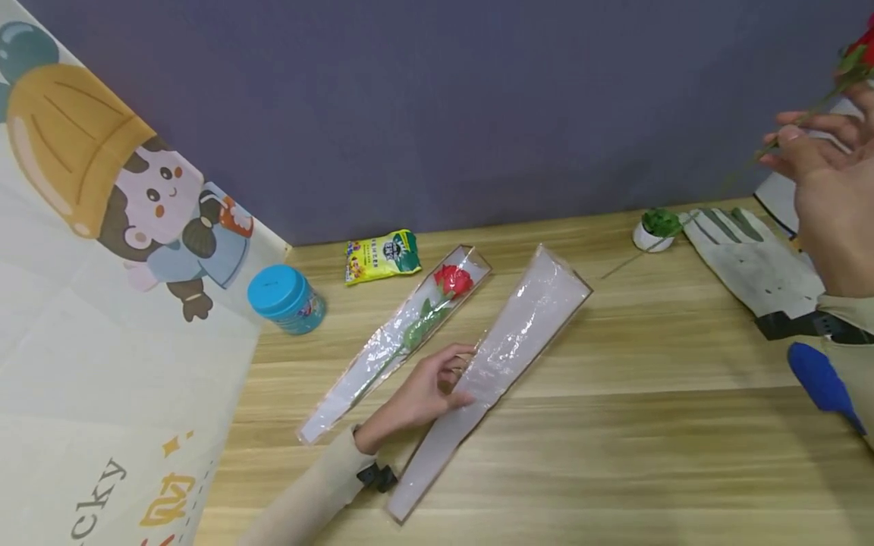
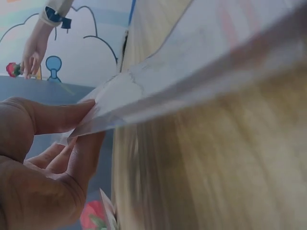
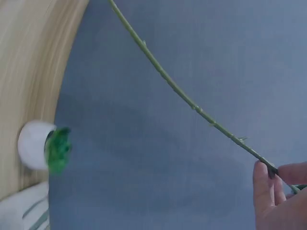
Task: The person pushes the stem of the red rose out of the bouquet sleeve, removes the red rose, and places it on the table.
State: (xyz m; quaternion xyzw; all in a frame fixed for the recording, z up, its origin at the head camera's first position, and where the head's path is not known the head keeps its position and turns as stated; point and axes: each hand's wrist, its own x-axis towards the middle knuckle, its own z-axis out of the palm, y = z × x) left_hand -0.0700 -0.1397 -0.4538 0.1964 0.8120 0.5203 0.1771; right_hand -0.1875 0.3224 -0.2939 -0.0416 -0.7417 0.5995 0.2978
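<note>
Your left hand [image 1: 426, 390] pinched the edge of a clear-faced, white-lined sleeve [image 1: 515, 326], thumb on one side and fingers on the other, while the sleeve lay slanted over the wooden surface [image 1: 649, 455]. Your right hand [image 1: 833, 167], raised at the far right, gripped a red rose [image 1: 862, 57] by its stem [image 3: 199, 111] between thumb and fingertips; the stem slanted down leftward, crossing a small potted plant [image 1: 655, 231] in the head view. Just left of the sleeve you held, a second rose [image 1: 454, 280] lay inside a similar wrapper [image 1: 385, 353]. Beyond that sat a yellow-green packet [image 1: 382, 258], with a blue jar [image 1: 285, 298] to its left. A pale striped item [image 1: 758, 265] lay beside the plant.
</note>
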